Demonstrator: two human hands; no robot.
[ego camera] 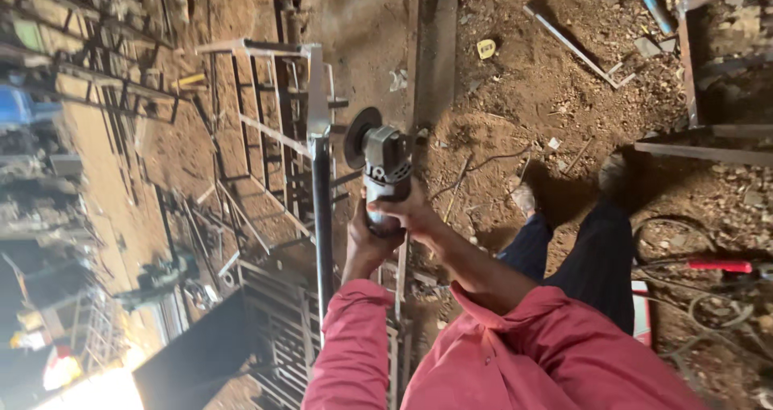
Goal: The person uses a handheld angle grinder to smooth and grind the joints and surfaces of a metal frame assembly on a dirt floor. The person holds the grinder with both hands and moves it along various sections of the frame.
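Both my hands grip a grey angle grinder point(385, 162) in the middle of the view. My left hand point(362, 234) wraps the rear of its body from the left. My right hand point(412, 214) closes over the body from the right. The grinder's dark disc point(359, 136) points at a dark upright metal tube point(322, 209) of a welded steel frame point(278, 96). The disc sits just right of the tube near its joint with a paler bar; whether they touch I cannot tell. My red sleeves fill the lower part of the view.
Bare brown dirt ground lies on the right with loose metal strips point(572, 46) and scraps. More welded frames point(97, 48) stand at left. Cables and a red-handled tool point(719, 265) lie at right. My dark trousers and shoes point(523, 199) stand on the dirt.
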